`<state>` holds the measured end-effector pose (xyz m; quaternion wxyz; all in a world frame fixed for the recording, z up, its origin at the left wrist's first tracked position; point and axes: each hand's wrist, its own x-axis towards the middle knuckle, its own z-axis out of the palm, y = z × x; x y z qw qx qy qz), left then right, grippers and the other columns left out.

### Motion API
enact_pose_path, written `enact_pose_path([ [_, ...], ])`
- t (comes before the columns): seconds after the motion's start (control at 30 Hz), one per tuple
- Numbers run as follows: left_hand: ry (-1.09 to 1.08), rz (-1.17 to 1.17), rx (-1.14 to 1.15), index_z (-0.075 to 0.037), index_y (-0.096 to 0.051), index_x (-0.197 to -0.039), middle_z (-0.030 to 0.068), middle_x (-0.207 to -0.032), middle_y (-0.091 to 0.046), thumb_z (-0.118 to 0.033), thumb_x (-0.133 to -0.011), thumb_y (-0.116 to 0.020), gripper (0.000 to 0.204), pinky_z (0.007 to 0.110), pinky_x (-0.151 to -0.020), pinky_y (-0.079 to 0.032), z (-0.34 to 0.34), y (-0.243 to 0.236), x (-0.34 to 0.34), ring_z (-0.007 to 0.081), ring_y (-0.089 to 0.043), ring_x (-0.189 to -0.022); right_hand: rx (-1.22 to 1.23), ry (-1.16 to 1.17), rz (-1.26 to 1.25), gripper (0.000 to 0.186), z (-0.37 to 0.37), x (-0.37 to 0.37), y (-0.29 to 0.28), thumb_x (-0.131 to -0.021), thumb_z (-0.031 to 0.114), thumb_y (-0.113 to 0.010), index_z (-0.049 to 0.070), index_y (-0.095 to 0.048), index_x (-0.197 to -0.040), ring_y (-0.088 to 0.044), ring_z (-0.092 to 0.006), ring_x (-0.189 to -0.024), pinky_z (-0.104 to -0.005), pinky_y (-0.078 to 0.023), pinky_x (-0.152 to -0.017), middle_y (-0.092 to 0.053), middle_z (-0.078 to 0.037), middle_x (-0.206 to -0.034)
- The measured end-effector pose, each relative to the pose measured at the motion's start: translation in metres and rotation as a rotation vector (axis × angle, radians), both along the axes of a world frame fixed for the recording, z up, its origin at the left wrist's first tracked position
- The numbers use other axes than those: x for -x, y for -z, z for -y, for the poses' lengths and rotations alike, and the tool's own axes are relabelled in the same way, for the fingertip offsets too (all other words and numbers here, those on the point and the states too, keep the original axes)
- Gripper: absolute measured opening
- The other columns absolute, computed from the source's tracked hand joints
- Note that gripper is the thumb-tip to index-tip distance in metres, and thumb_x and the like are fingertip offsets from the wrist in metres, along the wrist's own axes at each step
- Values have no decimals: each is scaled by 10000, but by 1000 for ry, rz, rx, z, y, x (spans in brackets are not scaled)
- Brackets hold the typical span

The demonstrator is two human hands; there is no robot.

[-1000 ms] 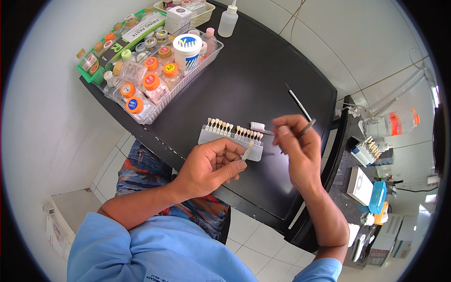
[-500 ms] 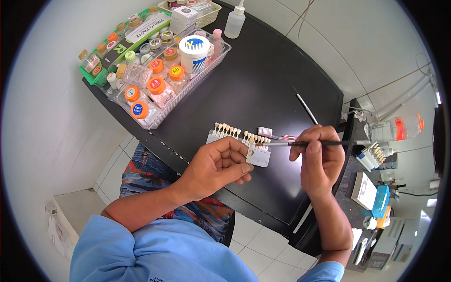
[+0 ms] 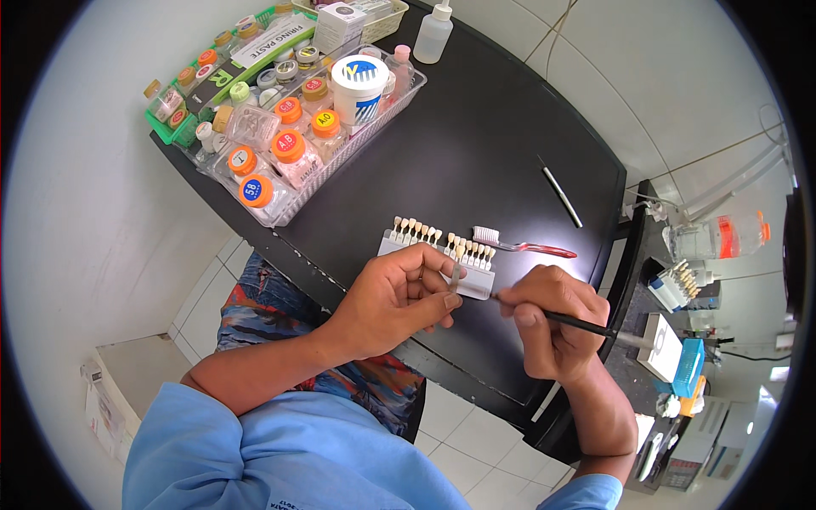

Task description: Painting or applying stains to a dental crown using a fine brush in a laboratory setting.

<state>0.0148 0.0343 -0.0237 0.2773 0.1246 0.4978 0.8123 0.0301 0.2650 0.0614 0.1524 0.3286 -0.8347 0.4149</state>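
Between the thumb and fingers of my left hand [image 3: 387, 297] a small shade tab [image 3: 457, 270] stands upright, its tooth-coloured tip at the top. Behind it on the black table lies a tooth shade guide [image 3: 480, 279], a pale holder with a row of cream tooth samples along its far edge. My right hand [image 3: 557, 319] is closed on a thin black-handled brush [image 3: 582, 324], held slanting; its tip end sits near the holder's right corner and is hard to make out. Just beyond the right hand, a red and white toothbrush [image 3: 544, 250] rests on the table.
A slim metal instrument [image 3: 563, 198] lies farther back on the table. At the far left stands a clear basket [image 3: 340, 161] of orange-capped jars beside a green basket [image 3: 183, 132]. A squeeze bottle [image 3: 434, 36] stands behind. On the right counter are a bottle [image 3: 722, 236] and another shade guide [image 3: 670, 289].
My right hand has drawn nearer to me with the brush, whose tip has come down from the shade tab. The toothbrush is now more exposed. My left hand is nearly still.
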Motion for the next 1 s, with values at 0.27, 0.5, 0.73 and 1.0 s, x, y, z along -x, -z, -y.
enact_pose_path([
  [0.27, -13, -36, -3, 20, -616, -1287, 57, -958, -731, -23, -1040, -698, 263, 220, -680, -569, -1, 1, -1, 88, -725, -836, -3, 107, -5, 69, 3, -2, -2, -907, -49, -715, -38, -742, -969, -696, -224, -643, -320, -551, -603, -738, -155, -827],
  [0.5, -1, -32, -9, 14, -608, -1303, 37, -935, -709, -26, -1042, -694, 277, 213, -675, -553, 1, -1, -1, 74, -705, -810, -33, 137, -96, 58, -2, -3, -5, -904, -55, -702, -53, -729, -955, -692, -217, -643, -318, -549, -593, -732, -159, -821],
  [0.73, 31, -74, -19, 11, -595, -1323, 20, -896, -675, -20, -1027, -708, 319, 203, -663, -530, 1, 2, 0, 67, -685, -780, -4, -4, -133, 95, 6, -2, 0, -863, -53, -739, -62, -732, -957, -690, -229, -646, -337, -549, -590, -734, -150, -839],
  [1.0, 28, -69, -18, -11, -556, -1393, 21, -874, -656, 3, -1013, -701, 407, 230, -673, -537, 2, -1, 0, 77, -669, -750, -13, 45, -92, 50, 4, -2, 0, -917, -35, -701, -51, -736, -949, -672, -197, -620, -311, -540, -585, -711, -124, -781],
])
